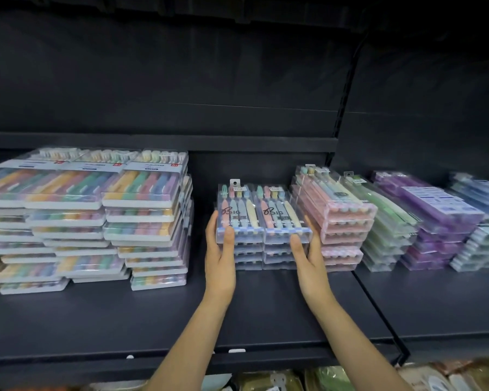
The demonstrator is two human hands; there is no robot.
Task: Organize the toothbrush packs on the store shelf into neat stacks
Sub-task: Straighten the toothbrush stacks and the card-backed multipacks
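Two side-by-side stacks of clear toothbrush packs [261, 214] stand in the middle of the dark shelf [153, 320], each pack holding pastel brushes. My left hand [219, 249] lies flat against the left side of the left stack, thumb on the front edge of the top pack. My right hand [308, 251] presses the right side of the right stack in the same way, thumb on the front edge. The two stacks sit squeezed between my palms, their front edges level.
To the left stand wide, uneven stacks of colourful white-framed packs [96, 218]. Pink packs [339, 218], then green [384, 230], purple [441, 218] and blue-grey stacks [483, 230] fill the right. A shelf divider [378, 300] runs forward on the right. More goods lie on the shelf below.
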